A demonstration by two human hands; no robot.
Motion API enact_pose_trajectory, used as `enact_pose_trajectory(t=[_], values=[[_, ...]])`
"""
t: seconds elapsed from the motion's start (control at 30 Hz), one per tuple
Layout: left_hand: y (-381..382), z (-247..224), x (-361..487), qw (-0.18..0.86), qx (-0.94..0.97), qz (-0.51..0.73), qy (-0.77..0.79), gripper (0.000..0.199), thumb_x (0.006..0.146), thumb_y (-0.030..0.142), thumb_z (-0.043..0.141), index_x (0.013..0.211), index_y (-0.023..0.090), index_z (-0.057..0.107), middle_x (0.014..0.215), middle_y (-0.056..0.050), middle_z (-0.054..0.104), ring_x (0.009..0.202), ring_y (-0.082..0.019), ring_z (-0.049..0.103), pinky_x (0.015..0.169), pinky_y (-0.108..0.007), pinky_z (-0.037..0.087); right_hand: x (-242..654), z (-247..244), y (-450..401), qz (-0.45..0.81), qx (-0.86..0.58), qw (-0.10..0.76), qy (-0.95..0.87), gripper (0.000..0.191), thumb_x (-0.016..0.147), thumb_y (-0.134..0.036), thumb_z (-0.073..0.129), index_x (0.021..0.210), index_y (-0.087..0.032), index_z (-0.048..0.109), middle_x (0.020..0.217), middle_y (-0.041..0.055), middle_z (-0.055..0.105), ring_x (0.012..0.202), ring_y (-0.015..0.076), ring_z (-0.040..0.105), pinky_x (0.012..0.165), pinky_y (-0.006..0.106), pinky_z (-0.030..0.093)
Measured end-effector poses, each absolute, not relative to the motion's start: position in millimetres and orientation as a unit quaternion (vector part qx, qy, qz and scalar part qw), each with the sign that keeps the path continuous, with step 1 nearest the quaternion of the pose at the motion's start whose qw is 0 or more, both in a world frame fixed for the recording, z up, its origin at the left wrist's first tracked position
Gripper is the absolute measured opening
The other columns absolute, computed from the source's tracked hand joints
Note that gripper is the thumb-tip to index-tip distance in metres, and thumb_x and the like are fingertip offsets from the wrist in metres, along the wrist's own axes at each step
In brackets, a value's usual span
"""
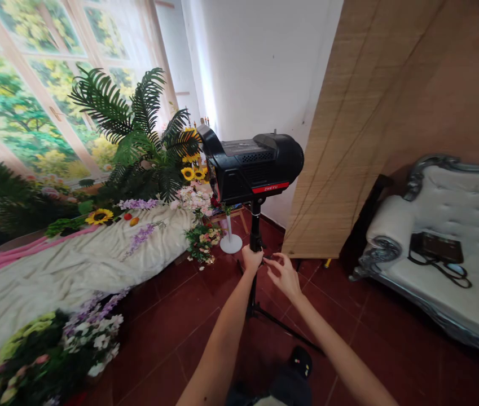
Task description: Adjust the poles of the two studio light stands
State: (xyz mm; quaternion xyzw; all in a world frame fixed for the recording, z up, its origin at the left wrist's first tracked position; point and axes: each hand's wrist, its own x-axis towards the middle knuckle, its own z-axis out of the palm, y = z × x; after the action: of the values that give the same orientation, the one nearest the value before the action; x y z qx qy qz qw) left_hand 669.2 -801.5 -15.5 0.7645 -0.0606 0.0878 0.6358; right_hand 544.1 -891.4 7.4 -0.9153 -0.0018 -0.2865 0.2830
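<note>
A black studio light (251, 166) with a red label sits on top of a black light stand (255, 223) in the middle of the view. My left hand (252, 258) is wrapped around the upright of the stand, below the lamp. Just right of it, my right hand (284, 273) has thumb and index finger at a small dark knob on the stand's side, the other fingers bent. The fingertips partly hide the knob. Below my hands, the stand's legs spread over the floor.
A cream-draped surface (146, 239) with artificial flowers and palm fronds (137, 124) lies left. A white round base (231, 244) stands behind the stand. To the right are a bamboo blind (328, 141) and a white sofa (438, 208) bearing a brown bag (438, 247).
</note>
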Motion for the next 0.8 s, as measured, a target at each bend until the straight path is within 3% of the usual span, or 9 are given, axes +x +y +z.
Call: enact_pose_trajectory(t=[0.1, 0.17, 0.27, 0.33, 0.5, 0.8], values=[[-803, -18, 669, 0.639, 0.762, 0.085, -0.054, 0.012, 0.062, 0.020, 0.058, 0.066, 0.011, 0.065, 0.057, -0.004, 0.063, 0.053, -0.014, 0.058, 0.049, -0.021, 0.044, 544, 14, -898, -0.295, -0.906, 0.296, -0.072, 0.014, 0.076, -0.025, 0.055, 0.083, -0.026, 0.067, 0.120, 0.0054, 0.050, 0.098, 0.0208, 0.054, 0.080, 0.036, 0.050], [-803, -19, 670, 0.640, 0.763, 0.077, -0.048, 0.014, 0.060, 0.019, 0.059, 0.068, 0.010, 0.066, 0.057, -0.004, 0.063, 0.052, -0.014, 0.058, 0.048, -0.020, 0.043, 553, 24, -899, -0.334, -0.876, 0.341, -0.069, 0.014, 0.074, -0.026, 0.058, 0.087, -0.023, 0.063, 0.117, 0.0075, 0.052, 0.100, 0.0217, 0.054, 0.088, 0.040, 0.047], [-802, -17, 670, 0.641, 0.762, 0.069, -0.059, 0.016, 0.059, 0.020, 0.061, 0.070, 0.009, 0.067, 0.059, -0.004, 0.064, 0.056, -0.014, 0.058, 0.051, -0.021, 0.045, 579, 47, -889, -0.381, -0.811, 0.444, -0.012, 0.052, 0.071, -0.034, 0.063, 0.118, -0.020, 0.044, 0.117, 0.0124, 0.052, 0.101, 0.0217, 0.055, 0.086, 0.039, 0.048], [-801, -13, 670, 0.646, 0.754, 0.084, -0.079, 0.018, 0.063, 0.023, 0.059, 0.071, 0.008, 0.067, 0.063, -0.006, 0.066, 0.060, -0.015, 0.059, 0.055, -0.022, 0.046, 598, 64, -877, -0.351, -0.797, 0.490, -0.018, 0.067, 0.072, -0.040, 0.064, 0.128, -0.019, 0.032, 0.114, 0.0125, 0.055, 0.094, 0.0203, 0.059, 0.080, 0.036, 0.051], [-799, -7, 665, 0.650, 0.747, 0.109, -0.088, 0.021, 0.069, 0.026, 0.055, 0.067, 0.008, 0.066, 0.064, -0.009, 0.067, 0.059, -0.017, 0.059, 0.054, -0.024, 0.046, 616, 95, -861, -0.250, -0.844, 0.471, -0.053, 0.040, 0.080, -0.044, 0.054, 0.114, -0.025, 0.047, 0.088, 0.0026, 0.065, 0.077, 0.0190, 0.064, 0.070, 0.031, 0.052], [-795, -6, 660, 0.646, 0.756, 0.083, -0.066, 0.019, 0.067, 0.030, 0.059, 0.062, 0.012, 0.061, 0.052, -0.002, 0.059, 0.050, -0.014, 0.054, 0.047, -0.021, 0.042, 618, 133, -869, -0.252, -0.842, 0.468, -0.095, 0.040, 0.080, -0.047, 0.054, 0.111, -0.022, 0.052, 0.090, 0.0034, 0.067, 0.074, 0.0173, 0.065, 0.067, 0.026, 0.051]])
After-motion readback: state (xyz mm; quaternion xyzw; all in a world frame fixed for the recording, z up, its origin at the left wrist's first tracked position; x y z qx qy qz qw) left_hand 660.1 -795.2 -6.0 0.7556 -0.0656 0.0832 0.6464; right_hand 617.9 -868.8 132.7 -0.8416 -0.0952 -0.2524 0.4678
